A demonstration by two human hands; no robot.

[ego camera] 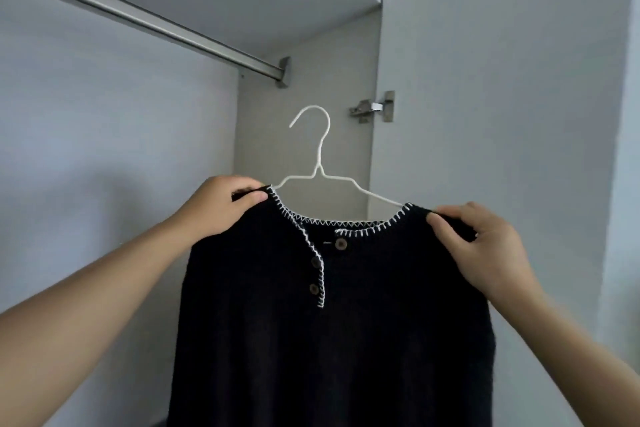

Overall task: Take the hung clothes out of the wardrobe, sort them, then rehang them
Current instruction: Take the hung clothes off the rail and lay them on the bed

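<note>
From about ten o'clock the rail [145,15] runs down toward the middle of the view, a smooth brushed metal bar ending in a bracket on the wardrobe [104,149] side wall; no clothes hang on the stretch that shows. Below it, at nine o'clock of the garment, the left hand [221,206] pinches the shoulder of the black top [329,340], thumb over the fabric. The top is a dark, matte knit with white whip-stitching round the neckline and placket and three brown round buttons; it hangs in front of the open wardrobe, held up between both hands, well below the rail. At twelve o'clock the hanger [317,146], thin white coated wire with a curved hook, sticks up free, its arms inside the neckline. At three o'clock the right hand [481,250] grips the other shoulder, fingers curled over the cloth. A metal hinge [372,109] sits on the door beyond.

Likely risks, as I judge them: both hands hold the cloth, not the wire, so the slim hanger could tilt or slip out of the wide neck when lifted; the hook could miss the rail, since no hand steers it; the soft knit could stretch at the pinched shoulders
</note>
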